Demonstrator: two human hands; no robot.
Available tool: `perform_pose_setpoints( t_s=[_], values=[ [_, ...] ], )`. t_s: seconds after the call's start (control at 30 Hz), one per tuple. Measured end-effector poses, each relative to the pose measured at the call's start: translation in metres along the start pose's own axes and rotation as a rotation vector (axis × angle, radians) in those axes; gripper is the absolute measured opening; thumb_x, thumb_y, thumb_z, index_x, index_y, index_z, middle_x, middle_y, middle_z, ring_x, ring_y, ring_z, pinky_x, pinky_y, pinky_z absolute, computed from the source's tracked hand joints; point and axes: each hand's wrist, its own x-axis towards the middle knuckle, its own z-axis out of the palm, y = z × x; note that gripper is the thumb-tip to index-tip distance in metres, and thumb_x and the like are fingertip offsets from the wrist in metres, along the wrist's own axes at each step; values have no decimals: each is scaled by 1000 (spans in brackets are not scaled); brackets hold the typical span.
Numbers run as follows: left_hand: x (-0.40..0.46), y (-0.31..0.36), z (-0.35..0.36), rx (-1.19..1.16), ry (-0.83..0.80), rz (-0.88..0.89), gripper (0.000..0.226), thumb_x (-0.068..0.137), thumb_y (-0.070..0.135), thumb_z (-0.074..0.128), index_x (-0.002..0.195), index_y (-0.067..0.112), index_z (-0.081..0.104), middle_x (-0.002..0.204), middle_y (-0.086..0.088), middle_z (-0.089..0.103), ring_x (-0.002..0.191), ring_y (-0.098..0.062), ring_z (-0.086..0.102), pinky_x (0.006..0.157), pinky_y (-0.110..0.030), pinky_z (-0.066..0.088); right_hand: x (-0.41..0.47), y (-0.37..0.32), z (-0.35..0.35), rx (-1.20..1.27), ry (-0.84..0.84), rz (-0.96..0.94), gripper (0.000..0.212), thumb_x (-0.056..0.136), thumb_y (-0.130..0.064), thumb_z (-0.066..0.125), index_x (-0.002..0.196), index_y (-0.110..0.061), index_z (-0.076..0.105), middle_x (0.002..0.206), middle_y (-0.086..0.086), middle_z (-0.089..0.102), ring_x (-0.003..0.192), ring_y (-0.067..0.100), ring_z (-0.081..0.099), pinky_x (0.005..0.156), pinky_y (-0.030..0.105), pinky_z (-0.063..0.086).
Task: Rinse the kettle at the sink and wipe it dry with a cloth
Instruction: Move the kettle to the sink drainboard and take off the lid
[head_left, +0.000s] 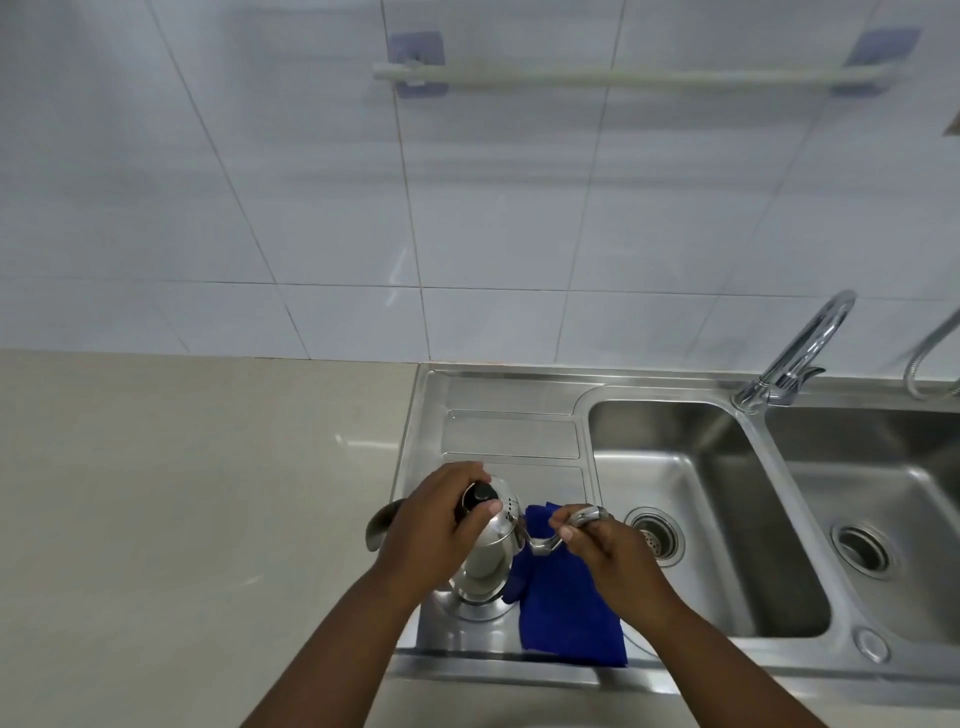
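Note:
A shiny steel kettle (485, 564) stands upright on the sink's drainboard (511, 431). My left hand (436, 525) rests over its top, with the thumb on the black lid knob. My right hand (605, 551) grips the thin curved spout, which points right. A blue cloth (566, 613) lies flat on the drainboard under the spout and my right wrist. The kettle's handle sticks out to the left behind my left hand.
Two steel basins lie to the right, the near one (691, 493) with a drain strainer (655, 535). A chrome faucet (800, 348) rises between them at the back. A beige counter (182, 493) spreads left. A towel bar (623, 77) hangs on the tiled wall.

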Motion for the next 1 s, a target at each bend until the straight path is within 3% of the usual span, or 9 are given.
perform_pose_setpoints(
  t_s=[0.07, 0.13, 0.27, 0.43, 0.57, 0.67, 0.8, 0.9, 1.0],
  values=[
    [0, 1, 6, 7, 38, 20, 31, 90, 39, 59, 119, 27, 57, 115, 11, 65, 104, -2, 60, 89, -22, 50, 0, 0, 0, -4, 6, -4, 19, 96, -26, 59, 95, -43, 69, 104, -32, 68, 102, -7, 64, 91, 14, 47],
    [-1, -1, 10, 50, 55, 23, 39, 91, 38, 58, 128, 24, 55, 119, 8, 66, 109, -10, 61, 91, -30, 52, 0, -1, 0, -17, 14, -13, 21, 96, -26, 59, 95, -46, 67, 105, -37, 66, 104, -9, 63, 88, 9, 47],
    [-1, 3, 21, 81, 102, 6, 38, 94, 31, 55, 131, 26, 53, 124, 6, 65, 112, -11, 60, 95, -28, 50, 0, 0, 1, -42, 21, -16, 20, 97, -27, 58, 93, -46, 66, 101, -35, 67, 102, -10, 62, 85, 3, 45],
    [-3, 6, 31, 70, 152, -20, 33, 95, 20, 54, 128, 17, 56, 127, 0, 64, 115, -15, 60, 99, -31, 48, 0, 6, 5, -69, 40, -7, 15, 97, -27, 58, 104, -28, 71, 98, -21, 70, 98, -11, 63, 84, 4, 47],
    [-4, 7, 30, -164, 240, -71, 29, 97, 15, 49, 122, 29, 53, 127, 16, 57, 120, -3, 55, 100, -8, 38, 2, 5, 3, -74, 24, -14, 15, 97, -25, 57, 102, -28, 71, 96, -21, 70, 96, -13, 62, 83, 1, 45],
    [-5, 5, 27, -239, 243, -61, 27, 98, 16, 48, 120, 28, 55, 125, 26, 55, 122, -1, 53, 101, -9, 38, 3, 4, 1, -81, 4, -15, 15, 97, -24, 58, 100, -31, 70, 96, -22, 69, 99, -14, 61, 84, 0, 43],
    [-9, -4, 1, -321, 328, -91, 25, 94, 34, 45, 117, 37, 56, 125, 23, 62, 110, -9, 62, 88, -27, 53, 3, 4, -2, -88, -19, -7, 15, 97, -26, 57, 100, -36, 68, 97, -23, 69, 99, -15, 60, 84, 6, 46],
    [-22, -31, -30, -234, 472, -65, 25, 93, 34, 46, 115, 33, 58, 126, 17, 62, 119, -6, 55, 94, -20, 45, 4, 5, -2, -98, -21, 17, 16, 97, -29, 57, 104, -34, 70, 99, -21, 70, 95, -6, 65, 90, 17, 50],
    [-41, -75, -53, -126, 490, -168, 27, 94, 24, 55, 119, 34, 59, 126, 20, 60, 120, -2, 52, 94, -16, 42, 4, 5, -2, -118, -12, 7, 15, 96, -28, 57, 101, -38, 67, 97, -22, 69, 91, -3, 67, 90, 23, 54]
  ],
)
